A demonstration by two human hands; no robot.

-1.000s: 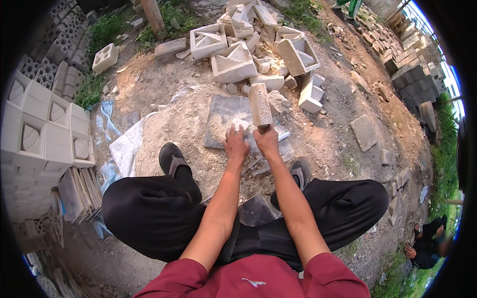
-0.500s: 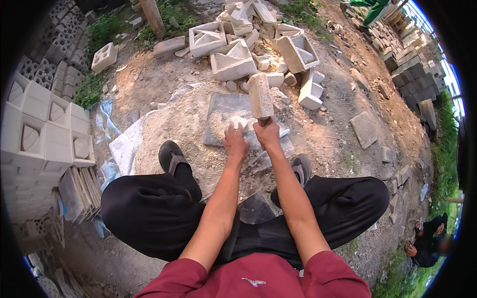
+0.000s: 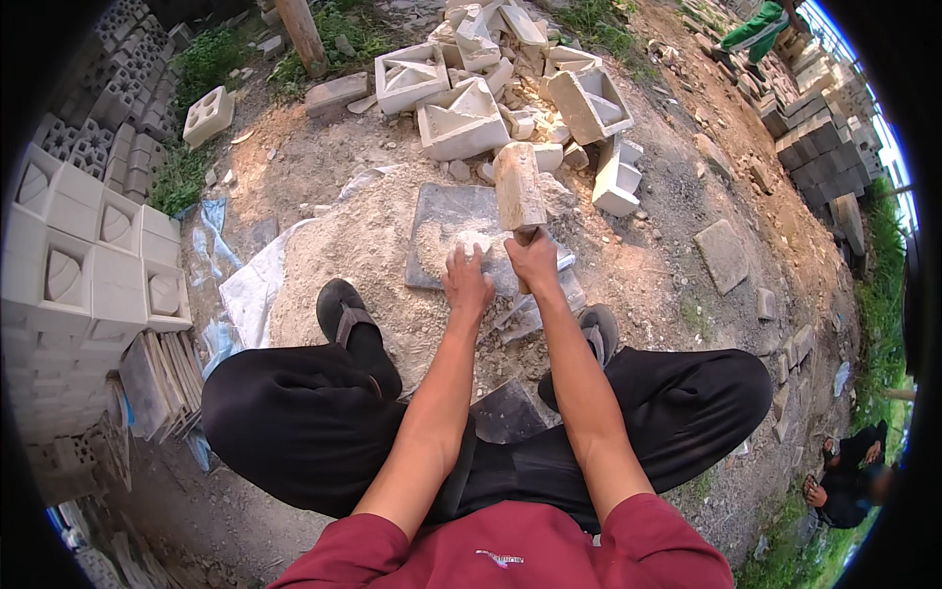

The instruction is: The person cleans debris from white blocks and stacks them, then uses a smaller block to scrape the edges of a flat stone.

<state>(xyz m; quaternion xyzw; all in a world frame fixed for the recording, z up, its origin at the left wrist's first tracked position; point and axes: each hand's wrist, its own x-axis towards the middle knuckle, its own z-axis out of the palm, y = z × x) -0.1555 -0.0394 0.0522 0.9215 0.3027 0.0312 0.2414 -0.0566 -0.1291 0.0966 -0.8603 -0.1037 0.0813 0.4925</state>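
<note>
A wooden mallet [image 3: 519,187] is in my right hand [image 3: 534,260], whose fingers wrap round its handle. Its thick head points away from me, above the work slab. With my left hand [image 3: 468,285] I grip a pale chunk of block [image 3: 473,241] by its near side, the fingertips partly hidden against it. Under the chunk lies a flat dark slab [image 3: 424,267], dusted with crushed pale material. Just right of the slab, by my right wrist, some broken pale pieces [image 3: 530,319] lie on the ground.
Broken decorative blocks [image 3: 461,120] are heaped beyond the slab. Finished pale blocks [image 3: 118,280] form a stack at the left, near leaning boards [image 3: 160,383]. Crushed material [image 3: 329,250] covers the ground around my feet. One person [image 3: 760,34] stands far right; another [image 3: 852,476] is lower right.
The person in green trousers at the far right has come further into view. My left hand stays on the chunk, and the mallet has barely moved.
</note>
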